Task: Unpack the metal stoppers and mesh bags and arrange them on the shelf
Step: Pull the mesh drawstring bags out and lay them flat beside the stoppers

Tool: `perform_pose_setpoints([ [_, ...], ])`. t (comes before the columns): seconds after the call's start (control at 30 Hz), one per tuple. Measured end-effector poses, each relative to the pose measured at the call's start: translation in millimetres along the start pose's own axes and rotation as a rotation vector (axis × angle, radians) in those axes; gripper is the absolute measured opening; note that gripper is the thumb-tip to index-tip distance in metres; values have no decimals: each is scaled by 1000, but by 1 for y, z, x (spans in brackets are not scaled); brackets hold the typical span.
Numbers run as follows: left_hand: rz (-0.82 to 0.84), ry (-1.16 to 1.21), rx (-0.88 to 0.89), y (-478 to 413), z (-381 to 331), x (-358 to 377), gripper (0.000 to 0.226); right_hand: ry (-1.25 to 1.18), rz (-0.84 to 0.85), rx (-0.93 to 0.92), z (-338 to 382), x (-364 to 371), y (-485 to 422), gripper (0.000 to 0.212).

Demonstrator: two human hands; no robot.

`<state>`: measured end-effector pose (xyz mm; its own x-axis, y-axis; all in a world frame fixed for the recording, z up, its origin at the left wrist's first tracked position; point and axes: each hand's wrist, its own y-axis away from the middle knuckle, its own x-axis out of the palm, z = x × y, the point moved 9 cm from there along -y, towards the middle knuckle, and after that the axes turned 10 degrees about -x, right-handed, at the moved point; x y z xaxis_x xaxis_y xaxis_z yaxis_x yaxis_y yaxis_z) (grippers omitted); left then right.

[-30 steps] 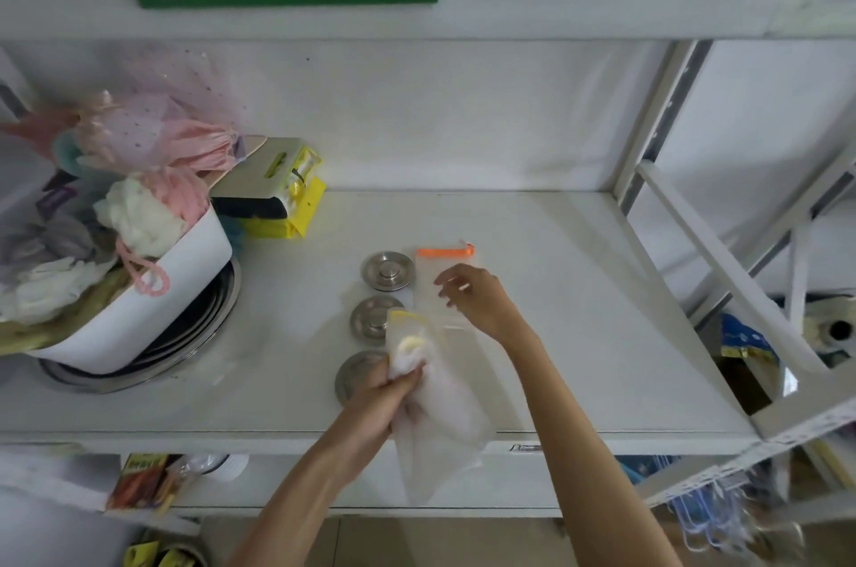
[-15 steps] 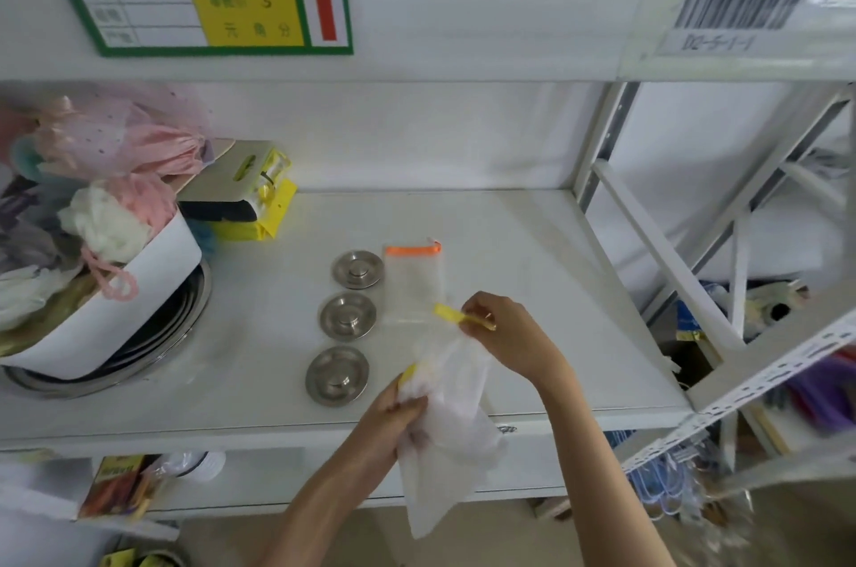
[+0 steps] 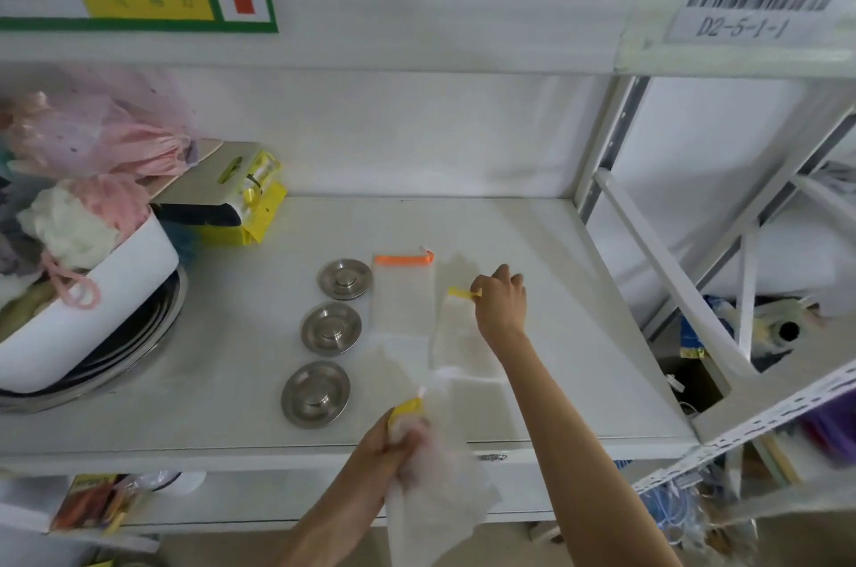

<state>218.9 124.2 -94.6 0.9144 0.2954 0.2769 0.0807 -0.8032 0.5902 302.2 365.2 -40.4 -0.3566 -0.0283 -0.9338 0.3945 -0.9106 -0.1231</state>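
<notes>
Yellow-zip bag (image 3: 456, 325) now laid beside orange-zip bag (image 3: 404, 288), three stoppers (image 3: 331, 328); hands pinch bags.

Three round metal stoppers (image 3: 331, 328) lie in a front-to-back row on the white shelf board (image 3: 556, 288); right of them, a flat orange-zipped mesh bag (image 3: 404, 293), then a yellow-zipped mesh bag (image 3: 458, 330) beside it.

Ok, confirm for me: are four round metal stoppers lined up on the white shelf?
No, only three round metal stoppers lie in a row on the white shelf.
</notes>
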Motion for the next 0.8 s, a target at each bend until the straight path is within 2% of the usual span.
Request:
perform_pose_setpoints([
  [0.07, -23, -28, 14, -2, 1, -3, 24, -12, 17, 28, -2, 12, -14, 32],
  [0.17, -19, -62, 6, -2, 3, -3, 26, -41, 17, 65, -5, 25, -31, 28],
  [0.3, -41, -25, 14, 0, 1, -8, 20, -54, -3, 87, -6, 32, -50, 26],
  [0.4, -29, -6, 13, 1, -2, -12, 40, -69, -21, 91, -6, 34, -60, 31],
  [0.53, -27, 13, 21, 1, -8, -18, 46, -45, -31, 61, -9, 39, -64, 36],
  [0.7, -49, -24, 44, -2, -12, -22, 38, -41, -43, 84, -17, 40, -60, 38],
  [0.8, -37, -14, 41, 2, -14, -20, 35, -123, -56, 108, -19, 40, -55, 37],
])
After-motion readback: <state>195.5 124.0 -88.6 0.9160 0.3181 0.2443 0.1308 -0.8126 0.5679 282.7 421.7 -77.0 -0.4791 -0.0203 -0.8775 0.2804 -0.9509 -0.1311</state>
